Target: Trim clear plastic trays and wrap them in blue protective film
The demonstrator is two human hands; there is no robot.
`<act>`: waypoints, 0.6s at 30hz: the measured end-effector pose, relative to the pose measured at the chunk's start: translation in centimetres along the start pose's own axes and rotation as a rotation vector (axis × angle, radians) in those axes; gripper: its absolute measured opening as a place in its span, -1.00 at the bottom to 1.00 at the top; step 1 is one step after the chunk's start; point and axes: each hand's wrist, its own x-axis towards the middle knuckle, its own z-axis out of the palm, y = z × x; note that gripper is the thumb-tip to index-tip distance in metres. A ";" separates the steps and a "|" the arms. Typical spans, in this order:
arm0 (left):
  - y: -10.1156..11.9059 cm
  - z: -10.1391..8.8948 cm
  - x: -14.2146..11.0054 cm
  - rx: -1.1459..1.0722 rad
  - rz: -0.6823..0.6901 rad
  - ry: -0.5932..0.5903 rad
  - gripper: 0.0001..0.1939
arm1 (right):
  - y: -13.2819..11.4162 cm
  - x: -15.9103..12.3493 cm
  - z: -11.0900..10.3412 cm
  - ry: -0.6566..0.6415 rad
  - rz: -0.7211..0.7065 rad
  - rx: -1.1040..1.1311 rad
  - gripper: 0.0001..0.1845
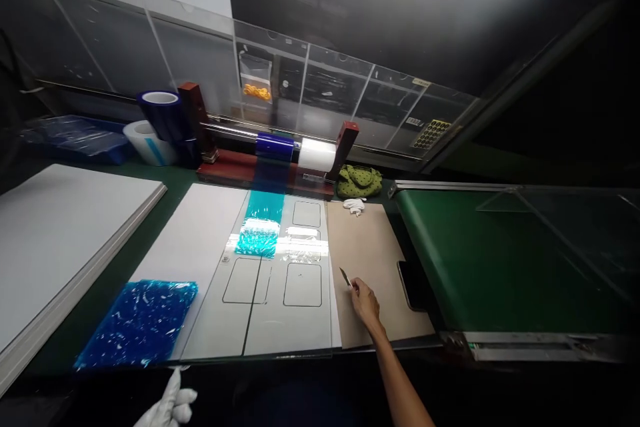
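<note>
Here, right hand [366, 303] pinches one pointed tool [345, 277] over one brown board [363, 240]; left hand [173, 403] has a grip I cannot tell.

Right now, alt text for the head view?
Right hand holds a small knife-like tool over brown board; white-gloved left hand is at the bench front edge. Between them lies a clear sheet with black outlines, a teal film strip running down onto it from a blue roll. Crinkled blue film lies at left.
</note>
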 end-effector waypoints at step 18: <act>1.9 -2.8 -2.1 -0.612 0.123 0.001 -0.39 | -34.4 -7.4 13.0 -0.425 -0.959 -0.164 -0.49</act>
